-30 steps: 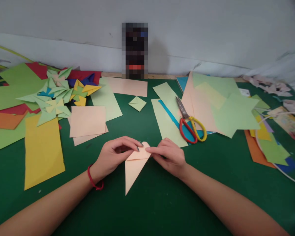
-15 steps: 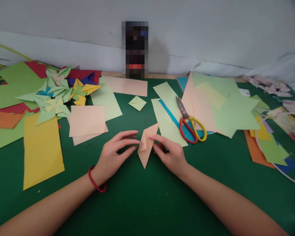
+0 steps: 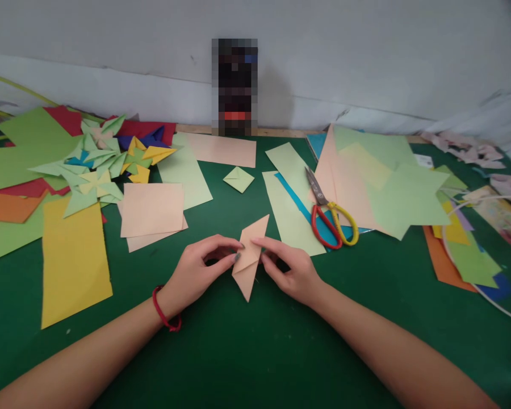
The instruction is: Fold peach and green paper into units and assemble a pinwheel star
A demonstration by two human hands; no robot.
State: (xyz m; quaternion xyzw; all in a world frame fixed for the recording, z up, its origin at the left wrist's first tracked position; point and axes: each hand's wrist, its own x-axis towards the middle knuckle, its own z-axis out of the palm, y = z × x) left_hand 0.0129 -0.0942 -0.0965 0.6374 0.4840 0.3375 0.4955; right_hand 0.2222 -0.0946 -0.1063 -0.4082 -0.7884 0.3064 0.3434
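Observation:
A folded peach paper (image 3: 249, 270), shaped like a slanted parallelogram with pointed ends, is between my hands above the green table (image 3: 255, 352). My left hand (image 3: 206, 261) pinches its left edge with thumb and fingers. On the other side my right hand (image 3: 287, 267) grips the right edge, index finger on the upper face and thumb at the rim. A crease runs across the lower part of the paper. Beyond it lies a small folded light-green square (image 3: 239, 180). Scissors (image 3: 327, 210) with one red and one yellow handle rest to the right on paper sheets.
Peach squares (image 3: 151, 210) and a yellow sheet (image 3: 74, 267) lie at left, below a pile of folded paper stars (image 3: 97, 150). Pale green sheets (image 3: 413, 193) spread at right, near a white cable (image 3: 447, 238). A pixelated upright object (image 3: 234, 85) stands against the wall.
The peach paper has come slightly down and left, and its raised flap now lies flat with a different crease showing. My left fingers have closed onto its edge.

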